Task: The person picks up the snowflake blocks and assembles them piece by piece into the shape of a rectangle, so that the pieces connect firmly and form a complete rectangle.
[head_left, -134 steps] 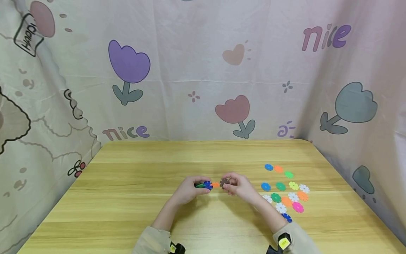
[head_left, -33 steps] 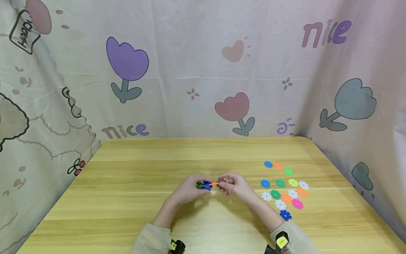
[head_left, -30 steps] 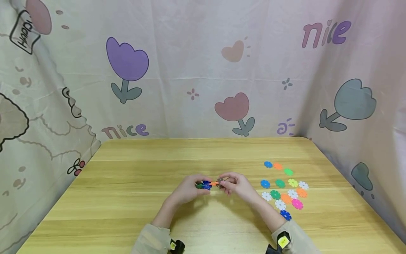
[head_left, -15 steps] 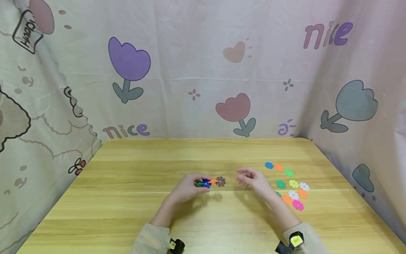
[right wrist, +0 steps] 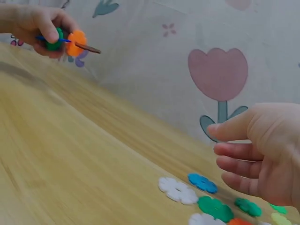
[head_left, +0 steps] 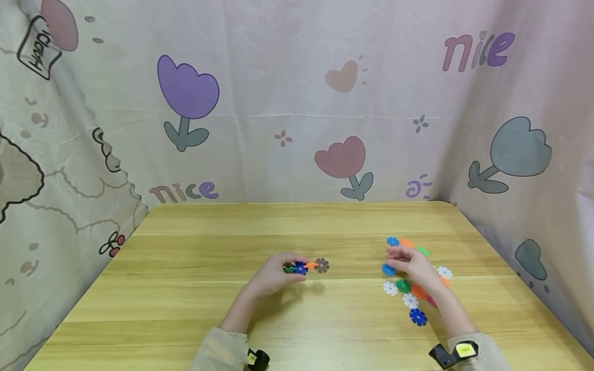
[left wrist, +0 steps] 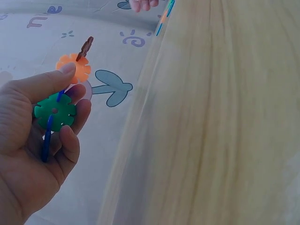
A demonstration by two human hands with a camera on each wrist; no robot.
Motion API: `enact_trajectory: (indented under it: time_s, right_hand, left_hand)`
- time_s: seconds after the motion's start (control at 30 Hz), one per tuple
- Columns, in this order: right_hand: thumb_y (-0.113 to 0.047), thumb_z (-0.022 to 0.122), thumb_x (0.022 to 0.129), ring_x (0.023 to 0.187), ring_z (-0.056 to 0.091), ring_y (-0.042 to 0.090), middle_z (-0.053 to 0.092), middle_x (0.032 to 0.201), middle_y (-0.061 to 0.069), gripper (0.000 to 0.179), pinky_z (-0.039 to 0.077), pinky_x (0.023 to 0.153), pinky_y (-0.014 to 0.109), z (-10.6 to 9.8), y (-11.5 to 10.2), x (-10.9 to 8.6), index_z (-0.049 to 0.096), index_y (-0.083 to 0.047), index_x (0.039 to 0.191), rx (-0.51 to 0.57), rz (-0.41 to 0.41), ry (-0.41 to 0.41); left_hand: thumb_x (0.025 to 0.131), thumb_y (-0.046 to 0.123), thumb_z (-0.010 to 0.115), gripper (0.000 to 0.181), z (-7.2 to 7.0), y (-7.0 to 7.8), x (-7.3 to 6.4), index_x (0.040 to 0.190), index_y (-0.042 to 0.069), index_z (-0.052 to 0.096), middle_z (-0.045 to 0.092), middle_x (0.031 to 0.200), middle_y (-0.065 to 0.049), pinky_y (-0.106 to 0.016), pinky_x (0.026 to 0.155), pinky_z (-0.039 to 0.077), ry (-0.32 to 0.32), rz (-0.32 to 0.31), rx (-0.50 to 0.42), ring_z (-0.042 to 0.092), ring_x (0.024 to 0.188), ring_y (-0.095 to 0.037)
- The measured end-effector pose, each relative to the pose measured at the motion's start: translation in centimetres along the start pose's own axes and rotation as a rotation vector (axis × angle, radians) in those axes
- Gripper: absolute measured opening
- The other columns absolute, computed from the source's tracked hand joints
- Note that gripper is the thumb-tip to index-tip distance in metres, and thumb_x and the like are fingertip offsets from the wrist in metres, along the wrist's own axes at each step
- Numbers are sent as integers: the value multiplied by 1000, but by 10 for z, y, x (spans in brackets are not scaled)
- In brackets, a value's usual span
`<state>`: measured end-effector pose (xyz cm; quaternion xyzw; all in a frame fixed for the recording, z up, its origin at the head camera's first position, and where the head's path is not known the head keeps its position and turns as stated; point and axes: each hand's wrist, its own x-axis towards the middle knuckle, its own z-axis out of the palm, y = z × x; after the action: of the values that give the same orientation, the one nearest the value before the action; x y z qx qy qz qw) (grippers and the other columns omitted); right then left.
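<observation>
My left hand grips a short chain of slotted plastic snowflake discs above the table. In the left wrist view the thumb lies against the orange disc, and curled fingers sit behind the green disc. Blue discs are slotted in edge-on either side of the green one; a brown disc sticks out at the chain's right end. My right hand hovers over the loose discs with relaxed, slightly bent fingers and nothing between them. Just by its fingertips is a light blue disc; a white disc lies nearer.
Several more loose discs spread over the right side of the wooden table, including a dark blue disc nearest me and a green disc. The right forearm covers part of the group. A patterned curtain hangs behind the table.
Both hands were at the chain, the right fingers pinching the brown disc. The right hand has let go and moved right to the loose discs; the left still holds the chain, now with brown attached.
</observation>
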<state>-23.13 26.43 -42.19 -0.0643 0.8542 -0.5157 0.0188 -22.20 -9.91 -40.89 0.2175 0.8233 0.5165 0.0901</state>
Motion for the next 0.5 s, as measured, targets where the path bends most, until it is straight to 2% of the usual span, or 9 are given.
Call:
enact_trajectory:
  time_s: [0.17,0.4,0.5]
  right_hand:
    - [-14,66,86,90,57,22,62,103,16,42,49,71,22,-4,8,0,54,9,119,-115,-4,-23]
    - [-14,71,82,84,51,20,59,96,9,41,47,68,26,-1,14,1,58,8,114,-218,-1,-54]
    - [-14,72,81,83,50,19,58,94,8,37,45,68,26,2,14,1,61,6,110,-267,-19,-49]
  left_hand:
    - [82,9,69,34,0,6,-2,117,10,64,59,113,-12,-26,60,45,1,-7,3,52,76,-17]
    - [83,5,67,33,-5,35,-15,116,2,63,58,113,-17,-26,61,45,-1,11,-2,51,77,-17]
    - [83,5,67,33,-4,35,-15,116,2,63,58,115,-18,-27,63,46,1,13,-2,52,79,-17]
